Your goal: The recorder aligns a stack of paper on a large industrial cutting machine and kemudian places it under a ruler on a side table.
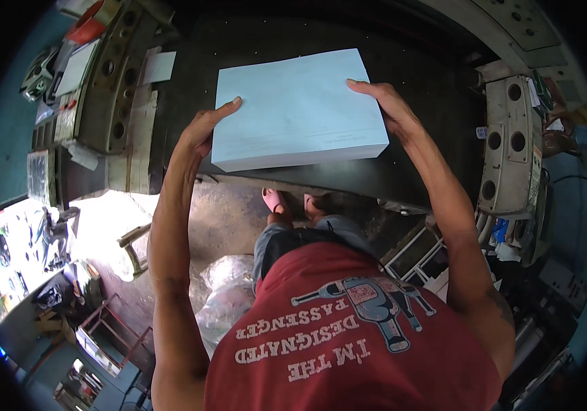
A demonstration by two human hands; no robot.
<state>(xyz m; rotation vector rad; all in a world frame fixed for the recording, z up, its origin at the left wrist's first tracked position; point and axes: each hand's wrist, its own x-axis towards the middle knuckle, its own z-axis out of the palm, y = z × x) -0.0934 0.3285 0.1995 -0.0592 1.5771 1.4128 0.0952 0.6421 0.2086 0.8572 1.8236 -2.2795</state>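
Observation:
A thick stack of pale blue paper sheets [297,109] lies on a black machine table [416,171], near its front edge. My left hand [206,129] presses against the stack's left side, thumb up along its edge. My right hand [386,104] grips the stack's right side, fingers resting on the top sheet. Both arms reach forward from the lower edge. My red printed shirt fills the bottom of the view.
A metal machine side with round holes [112,82] stands left of the table, loose paper slips [160,66] beside it. A cream housing with round holes [512,151] is at the right. Below lie a concrete floor, plastic bags [228,294], and my feet in pink sandals [276,202].

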